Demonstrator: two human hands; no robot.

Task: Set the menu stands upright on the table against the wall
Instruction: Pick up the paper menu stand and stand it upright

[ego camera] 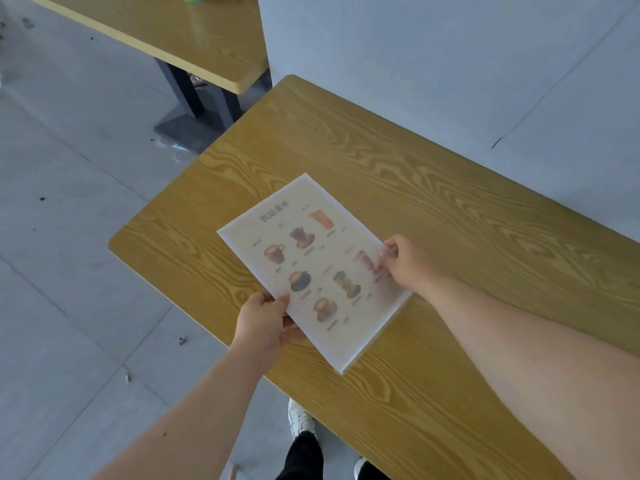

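A clear menu stand [313, 268] with a drinks menu sheet lies nearly flat over the wooden table [433, 188], printed side up. My left hand [265, 323] grips its near left edge, thumb on top. My right hand [407, 261] pinches its right edge. The grey wall [450, 64] runs along the table's far side, and the stand is well short of it.
A second wooden table [194, 39] on a dark pedestal base stands at the upper left. The grey tiled floor [69, 237] lies to the left with small bits of debris. My shoes [301, 419] show beside the near table edge.
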